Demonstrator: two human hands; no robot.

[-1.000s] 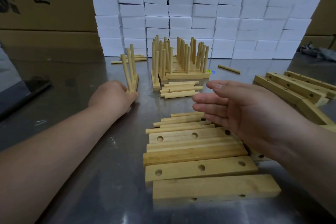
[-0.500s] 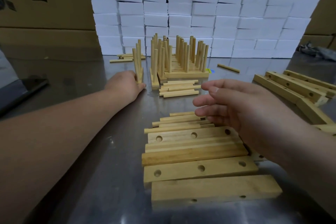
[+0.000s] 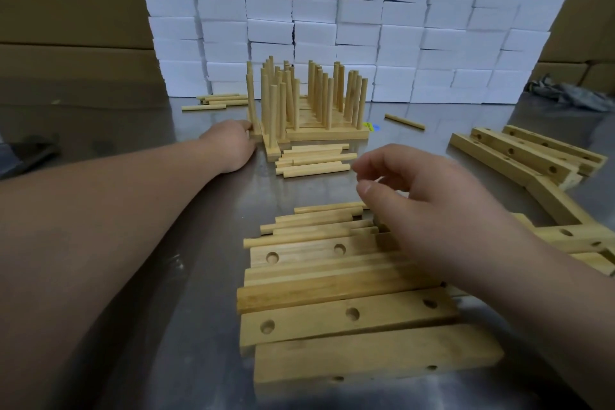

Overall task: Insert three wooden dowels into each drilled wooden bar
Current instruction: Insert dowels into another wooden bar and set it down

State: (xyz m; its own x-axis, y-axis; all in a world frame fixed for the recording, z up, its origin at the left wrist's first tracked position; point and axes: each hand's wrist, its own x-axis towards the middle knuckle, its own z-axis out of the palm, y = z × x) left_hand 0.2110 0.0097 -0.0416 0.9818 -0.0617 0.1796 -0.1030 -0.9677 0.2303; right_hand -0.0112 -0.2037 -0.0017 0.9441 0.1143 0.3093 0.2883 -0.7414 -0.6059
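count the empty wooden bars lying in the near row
5 pale wooden bars: nearest, three-hole one, darker one, pale one, farthest one; right hand may hide more.

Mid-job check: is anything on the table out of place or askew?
Nothing looks damaged or spilled. One stray dowel lies alone on the table, right of the finished bars and apart from the dowel piles. In that finished group, one bar juts forward out of the row, beside the left hand.
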